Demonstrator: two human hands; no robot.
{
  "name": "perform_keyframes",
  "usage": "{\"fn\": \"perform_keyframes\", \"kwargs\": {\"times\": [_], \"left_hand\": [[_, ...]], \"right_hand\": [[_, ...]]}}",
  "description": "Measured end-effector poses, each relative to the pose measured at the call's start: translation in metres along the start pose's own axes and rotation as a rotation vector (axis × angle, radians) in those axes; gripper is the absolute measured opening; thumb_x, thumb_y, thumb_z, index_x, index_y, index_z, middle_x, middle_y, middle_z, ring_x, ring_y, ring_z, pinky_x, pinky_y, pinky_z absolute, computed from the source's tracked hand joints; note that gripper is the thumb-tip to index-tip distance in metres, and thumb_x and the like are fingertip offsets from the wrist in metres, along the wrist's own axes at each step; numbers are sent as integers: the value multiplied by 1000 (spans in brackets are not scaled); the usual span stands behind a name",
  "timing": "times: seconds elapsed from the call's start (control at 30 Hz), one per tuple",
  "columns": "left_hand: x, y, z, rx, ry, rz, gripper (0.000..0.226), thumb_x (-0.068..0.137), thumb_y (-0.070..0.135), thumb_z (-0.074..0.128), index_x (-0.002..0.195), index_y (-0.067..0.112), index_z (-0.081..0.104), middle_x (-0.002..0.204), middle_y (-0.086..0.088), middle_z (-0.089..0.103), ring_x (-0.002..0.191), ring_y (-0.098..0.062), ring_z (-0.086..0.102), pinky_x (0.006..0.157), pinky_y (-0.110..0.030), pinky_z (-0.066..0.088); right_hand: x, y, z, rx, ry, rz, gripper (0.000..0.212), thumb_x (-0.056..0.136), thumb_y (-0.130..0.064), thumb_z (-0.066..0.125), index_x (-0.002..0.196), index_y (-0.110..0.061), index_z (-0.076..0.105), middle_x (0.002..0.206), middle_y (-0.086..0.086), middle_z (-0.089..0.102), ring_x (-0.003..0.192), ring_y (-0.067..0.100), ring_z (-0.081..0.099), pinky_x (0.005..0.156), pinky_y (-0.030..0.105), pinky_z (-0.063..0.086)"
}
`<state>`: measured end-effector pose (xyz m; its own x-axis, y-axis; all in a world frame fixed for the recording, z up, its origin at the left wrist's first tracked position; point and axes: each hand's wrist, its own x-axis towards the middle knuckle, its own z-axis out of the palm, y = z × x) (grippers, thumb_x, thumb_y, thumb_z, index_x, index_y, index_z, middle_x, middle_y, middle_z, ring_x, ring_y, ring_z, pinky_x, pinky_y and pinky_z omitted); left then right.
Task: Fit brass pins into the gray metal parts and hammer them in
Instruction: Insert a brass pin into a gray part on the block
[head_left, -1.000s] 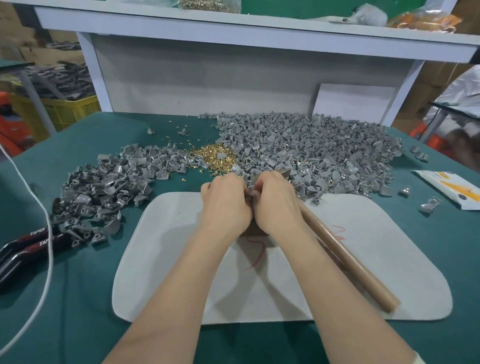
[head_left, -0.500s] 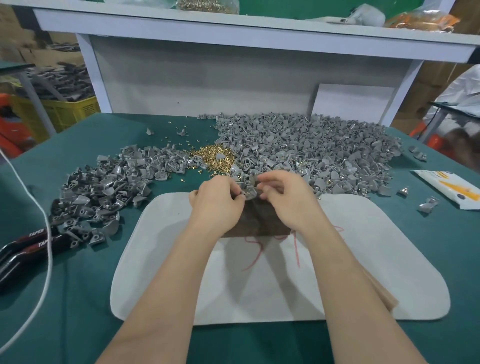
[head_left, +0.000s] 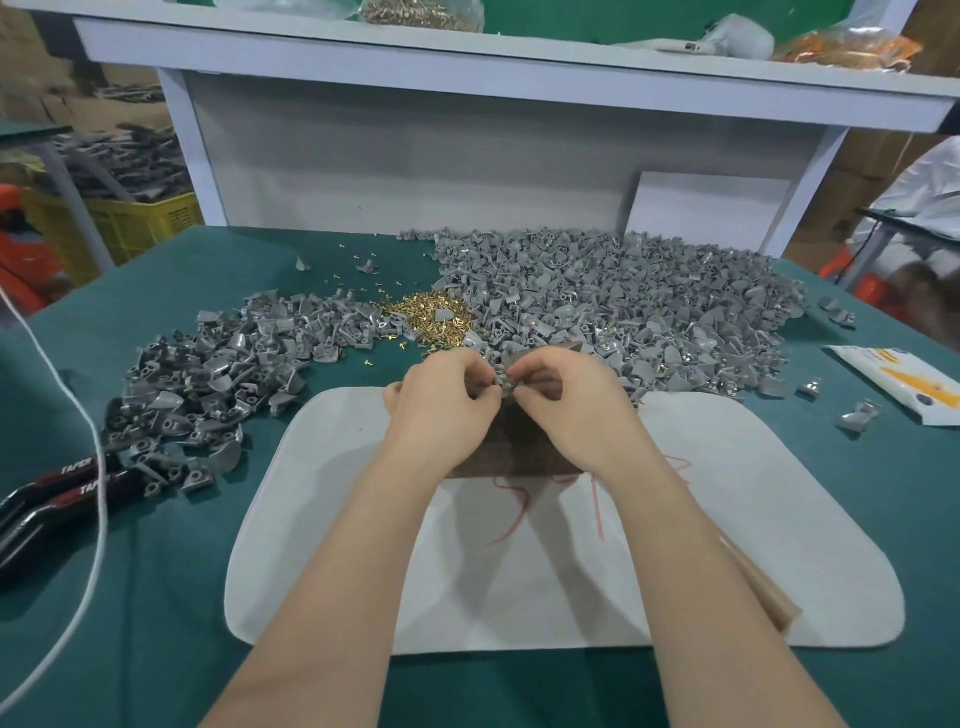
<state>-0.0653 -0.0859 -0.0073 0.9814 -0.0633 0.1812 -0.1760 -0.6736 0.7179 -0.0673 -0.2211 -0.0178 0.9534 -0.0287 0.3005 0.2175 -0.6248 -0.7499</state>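
Note:
My left hand (head_left: 441, 397) and my right hand (head_left: 563, 402) meet fingertip to fingertip above a dark block (head_left: 511, 441) on the white mat (head_left: 701, 545). Between them they pinch a small gray metal part (head_left: 501, 378), and a brass glint shows at my right fingertips. A heap of brass pins (head_left: 428, 317) lies just beyond the hands. A large pile of gray parts (head_left: 623, 306) spreads to the back right. A second pile of gray parts (head_left: 218, 374) lies to the left. A wooden hammer handle (head_left: 761, 587) shows under my right forearm.
Red-and-black pliers (head_left: 57, 488) and a white cord (head_left: 98, 467) lie at the left edge of the green table. A white packet (head_left: 904, 382) and loose gray parts (head_left: 857, 415) sit at the right. A white shelf frame (head_left: 467, 150) stands behind the piles.
The hands have drawn slightly apart and lifted off the dark block, uncovering it. My right forearm has shifted over the hammer handle, hiding most of it.

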Motion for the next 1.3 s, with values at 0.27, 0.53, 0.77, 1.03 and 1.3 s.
{"fn": "perform_keyframes", "kwargs": {"times": [0.27, 0.53, 0.77, 1.03, 1.3], "left_hand": [[-3, 3, 6, -28, 31, 65, 8, 88, 22, 62, 84, 28, 58, 84, 10, 64, 95, -19, 62, 96, -39, 42], [-7, 8, 8, 92, 36, 245, 24, 84, 0, 51, 96, 15, 64, 96, -4, 68, 97, -27, 59, 91, -36, 43], [-7, 12, 9, 349, 68, 332, 29, 83, 0, 48, 102, 17, 62, 105, -3, 66, 105, -27, 54, 90, -32, 35], [-7, 13, 10, 357, 67, 327, 29, 83, -1, 48, 102, 15, 63, 103, -5, 68, 103, -28, 54, 88, -31, 36], [-1, 4, 2, -98, 102, 174, 20, 85, 4, 57, 86, 23, 62, 75, 14, 57, 78, -11, 55, 63, -3, 36]], "right_hand": [[-2, -1, 4, -104, 112, 25, 16, 82, -11, 65, 76, -25, 59, 76, -3, 65, 77, 17, 62, 79, 34, 51], [1, -9, -5, -346, -80, 78, 5, 87, -19, 60, 83, -21, 57, 91, 7, 64, 90, 27, 58, 68, 25, 36], [-3, -15, -8, -439, -128, 47, 6, 91, -20, 55, 90, -15, 59, 103, 12, 65, 101, 30, 57, 71, 27, 36], [-4, -15, -4, -463, -115, 51, 10, 92, -20, 54, 94, -12, 58, 104, 12, 63, 99, 29, 56, 75, 32, 42], [1, -17, -6, 3, -49, 33, 17, 89, -11, 58, 91, -27, 54, 88, 1, 64, 89, 23, 64, 82, 38, 50]]}}
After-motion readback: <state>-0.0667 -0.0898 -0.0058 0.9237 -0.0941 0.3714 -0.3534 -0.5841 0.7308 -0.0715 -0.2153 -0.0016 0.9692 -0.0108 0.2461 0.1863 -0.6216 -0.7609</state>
